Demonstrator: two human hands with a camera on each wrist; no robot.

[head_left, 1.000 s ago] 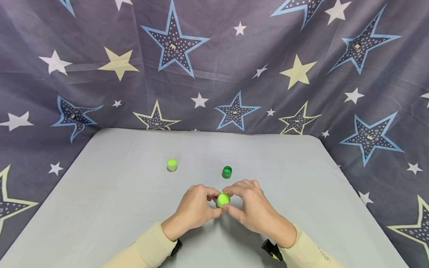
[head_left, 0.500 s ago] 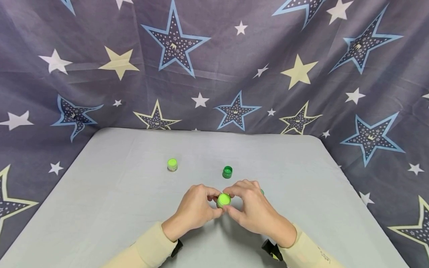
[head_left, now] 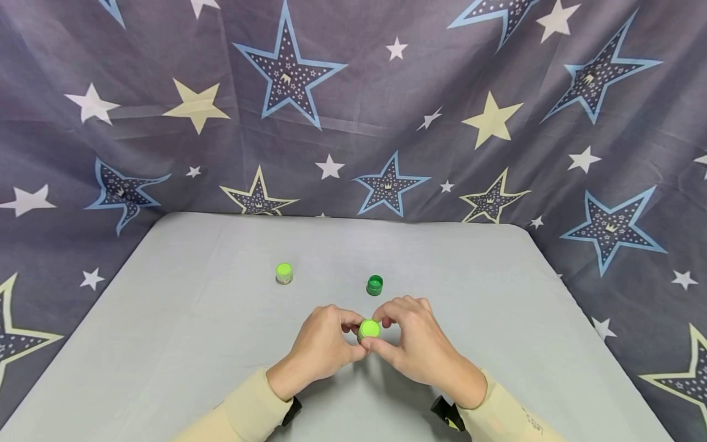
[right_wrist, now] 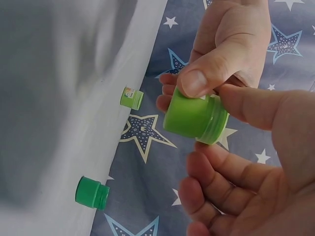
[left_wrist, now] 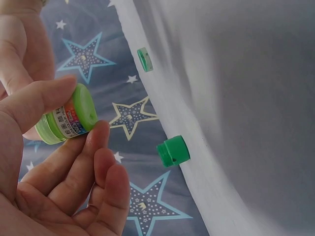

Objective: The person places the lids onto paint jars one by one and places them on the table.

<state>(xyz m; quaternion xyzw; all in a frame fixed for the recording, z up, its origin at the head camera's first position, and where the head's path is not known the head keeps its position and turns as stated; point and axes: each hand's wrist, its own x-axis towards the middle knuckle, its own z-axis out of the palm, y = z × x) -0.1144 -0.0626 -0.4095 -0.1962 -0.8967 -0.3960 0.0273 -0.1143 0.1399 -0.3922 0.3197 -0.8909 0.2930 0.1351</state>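
Note:
Both hands hold a small light green paint jar point(head_left: 369, 329) above the table. In the left wrist view, my left hand point(left_wrist: 74, 162) pinches the labelled body of the jar point(left_wrist: 74, 115) between thumb and fingers. From the other side, my right hand point(right_wrist: 246, 167) grips its ribbed rim end, thumb above and fingertip below, seen in the right wrist view on the jar point(right_wrist: 192, 118). Whether a lid sits on that end I cannot tell. Just beyond the hands stands a dark green jar point(head_left: 374, 285) with its top uncovered and its threaded neck showing in the left wrist view.
A second light green jar point(head_left: 284, 274) stands upright farther left on the grey-white table point(head_left: 193, 344). A dark green lid point(left_wrist: 145, 59) lies on the table in the left wrist view. A star-patterned cloth point(head_left: 353, 123) hangs behind the table.
My right fingers have shifted slightly around the jar's rim, while the left hand keeps its hold. The bit of green behind the right hand is now hidden in the head view.

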